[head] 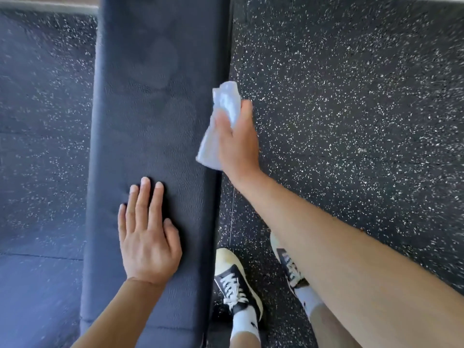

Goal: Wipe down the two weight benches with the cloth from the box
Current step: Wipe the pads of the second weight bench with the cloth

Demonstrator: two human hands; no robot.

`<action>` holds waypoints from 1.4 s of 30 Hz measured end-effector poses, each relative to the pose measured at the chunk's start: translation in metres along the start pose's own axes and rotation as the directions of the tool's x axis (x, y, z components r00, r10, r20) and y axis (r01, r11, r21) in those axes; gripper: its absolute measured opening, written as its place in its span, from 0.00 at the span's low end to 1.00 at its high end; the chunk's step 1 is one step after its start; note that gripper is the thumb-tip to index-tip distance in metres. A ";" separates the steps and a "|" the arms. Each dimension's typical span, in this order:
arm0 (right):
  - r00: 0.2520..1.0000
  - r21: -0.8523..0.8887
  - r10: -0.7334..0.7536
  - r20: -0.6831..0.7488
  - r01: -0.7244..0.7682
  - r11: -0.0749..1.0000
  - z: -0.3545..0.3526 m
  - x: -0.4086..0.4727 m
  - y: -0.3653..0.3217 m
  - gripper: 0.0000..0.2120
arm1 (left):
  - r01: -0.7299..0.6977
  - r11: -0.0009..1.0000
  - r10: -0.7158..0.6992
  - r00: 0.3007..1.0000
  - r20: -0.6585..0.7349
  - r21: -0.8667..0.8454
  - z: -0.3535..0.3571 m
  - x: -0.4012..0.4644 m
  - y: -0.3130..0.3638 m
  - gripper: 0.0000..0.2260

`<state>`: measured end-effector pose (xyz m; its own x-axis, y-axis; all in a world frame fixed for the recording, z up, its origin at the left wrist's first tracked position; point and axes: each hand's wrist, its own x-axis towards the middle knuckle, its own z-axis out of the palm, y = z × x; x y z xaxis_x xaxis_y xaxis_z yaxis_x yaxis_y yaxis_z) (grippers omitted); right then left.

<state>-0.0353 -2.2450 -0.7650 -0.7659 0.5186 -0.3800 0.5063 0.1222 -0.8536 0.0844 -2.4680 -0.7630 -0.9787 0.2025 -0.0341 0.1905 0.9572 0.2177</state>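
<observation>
A long black padded weight bench (155, 101) runs from the bottom to the top of the head view. My left hand (148, 234) rests flat on its near part, fingers straight. My right hand (238, 139) grips a crumpled white cloth (221, 121) at the bench's right edge, partly over the floor. Faint wet smears show on the pad farther up. No second bench or box is in view.
Black rubber floor (351, 109) with white speckles lies on both sides of the bench. My two feet in black-and-cream sneakers (236, 280) stand close to the bench's right side. A pale strip of wall base shows at the top left.
</observation>
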 end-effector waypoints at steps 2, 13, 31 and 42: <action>1.000 0.026 -0.016 -0.003 0.016 1.000 0.002 0.005 -0.004 0.09 | 0.001 1.000 -0.001 1.000 -0.006 -0.005 -0.002 0.000 -0.001 0.32; 0.987 0.070 0.048 0.154 -0.060 0.996 -0.016 -0.164 0.071 0.06 | 0.030 0.999 -0.030 0.999 -0.017 0.010 -0.008 0.002 0.009 0.32; 0.999 0.083 -0.036 -0.007 0.036 0.996 0.002 -0.156 0.075 0.11 | 0.094 0.992 -0.104 0.986 -0.134 -0.080 -0.003 -0.017 0.012 0.27; 0.974 -0.017 0.046 0.224 -0.044 0.999 -0.028 -0.320 0.141 0.10 | 0.108 0.993 -0.109 0.993 -0.035 -0.040 -0.015 -0.161 -0.018 0.28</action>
<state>0.2922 -2.3707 -0.7533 -0.8108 0.3212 -0.4893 0.5461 0.1143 -0.8299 0.2374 -2.5209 -0.7471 -0.9957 0.0896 -0.0238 0.0808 0.9645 0.2516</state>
